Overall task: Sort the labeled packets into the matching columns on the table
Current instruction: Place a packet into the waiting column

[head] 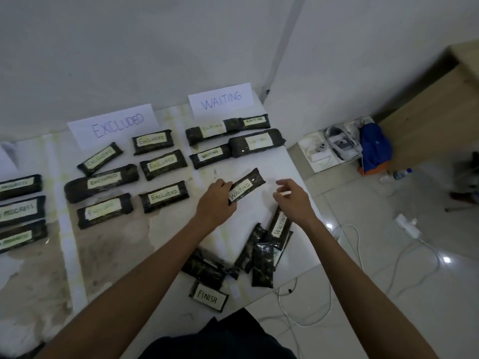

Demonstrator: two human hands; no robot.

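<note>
My left hand [216, 200] grips the near end of a dark packet labeled WAITING [246, 185], held at a slant over the table below the WAITING sign [221, 99]. Several WAITING packets [255, 143] lie in that column. My right hand [291, 200] hovers to the right of the held packet with fingers loosely curled and holds nothing. Under it lies another WAITING packet [279, 224], part of an unsorted pile [261, 257] near the table's front edge. A FINISH packet [208, 297] lies at the front. Several EXCLUDED packets [163, 164] fill the column under the EXCLUDED sign [116, 124].
IN PROGRESS packets [20, 209] lie at the far left. The white table [166, 244] ends at the right near my right arm. On the tiled floor to the right are white cables [355, 244], a power strip [407, 225], a blue bag [374, 149] and white devices [339, 143].
</note>
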